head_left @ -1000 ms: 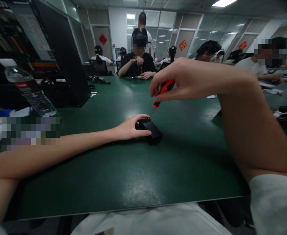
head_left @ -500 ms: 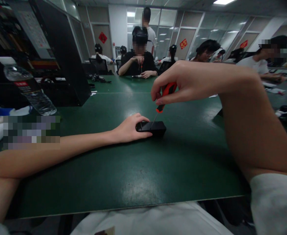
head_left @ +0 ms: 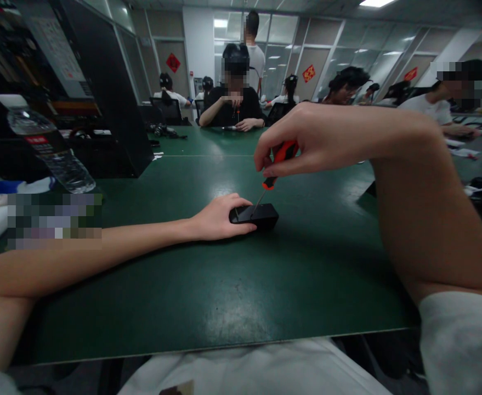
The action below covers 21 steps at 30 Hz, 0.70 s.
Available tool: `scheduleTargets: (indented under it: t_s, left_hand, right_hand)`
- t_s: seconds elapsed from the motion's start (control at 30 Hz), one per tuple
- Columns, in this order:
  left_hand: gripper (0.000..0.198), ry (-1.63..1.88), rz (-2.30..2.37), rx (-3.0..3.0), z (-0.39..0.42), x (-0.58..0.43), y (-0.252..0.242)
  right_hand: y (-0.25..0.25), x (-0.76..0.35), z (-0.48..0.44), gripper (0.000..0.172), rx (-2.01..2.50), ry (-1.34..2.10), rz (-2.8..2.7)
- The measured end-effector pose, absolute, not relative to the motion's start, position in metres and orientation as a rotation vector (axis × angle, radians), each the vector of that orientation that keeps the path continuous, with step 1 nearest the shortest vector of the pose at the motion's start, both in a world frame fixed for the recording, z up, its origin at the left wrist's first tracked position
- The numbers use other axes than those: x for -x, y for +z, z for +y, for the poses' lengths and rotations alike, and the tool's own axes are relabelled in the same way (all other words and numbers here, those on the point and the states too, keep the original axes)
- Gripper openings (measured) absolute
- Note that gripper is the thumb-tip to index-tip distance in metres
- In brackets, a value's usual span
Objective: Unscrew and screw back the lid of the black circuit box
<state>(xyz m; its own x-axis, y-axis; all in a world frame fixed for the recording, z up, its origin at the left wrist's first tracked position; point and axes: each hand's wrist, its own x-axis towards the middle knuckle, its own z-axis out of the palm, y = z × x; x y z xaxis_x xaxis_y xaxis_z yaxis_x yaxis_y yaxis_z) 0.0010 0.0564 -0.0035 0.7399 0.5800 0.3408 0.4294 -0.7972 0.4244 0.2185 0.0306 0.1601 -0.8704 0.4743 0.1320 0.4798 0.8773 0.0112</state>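
Note:
A small flat black device (head_left: 261, 216) lies on the green table (head_left: 208, 285) near the middle. My left hand (head_left: 220, 218) grips its left end, fingers wrapped round it. My right hand (head_left: 306, 137) is closed on an orange-and-black screwdriver (head_left: 279, 159) held above the device. The thin shaft slants down and its tip meets the top of the device.
A clear water bottle (head_left: 47, 145) lies tilted at the left beside a black cabinet (head_left: 101, 93). Several other people sit at the far end of the table, one facing me with a screwdriver. Cables and white items lie at the right edge (head_left: 479, 189).
The black device went from tilted up on an edge to lying flat. My right hand with the screwdriver dropped slightly. In the last half second almost nothing moved.

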Motion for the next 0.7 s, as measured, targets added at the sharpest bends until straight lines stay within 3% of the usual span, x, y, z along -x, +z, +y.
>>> scheduleTargets:
  t_s: [0.7]
  left_hand:
    - [0.046,0.677,0.772,-2.613,0.057,-0.0009,-0.0034]
  right_hand:
    - [0.1591,-0.2118,0.0259,0.025,0.711,-0.039,-2.9]
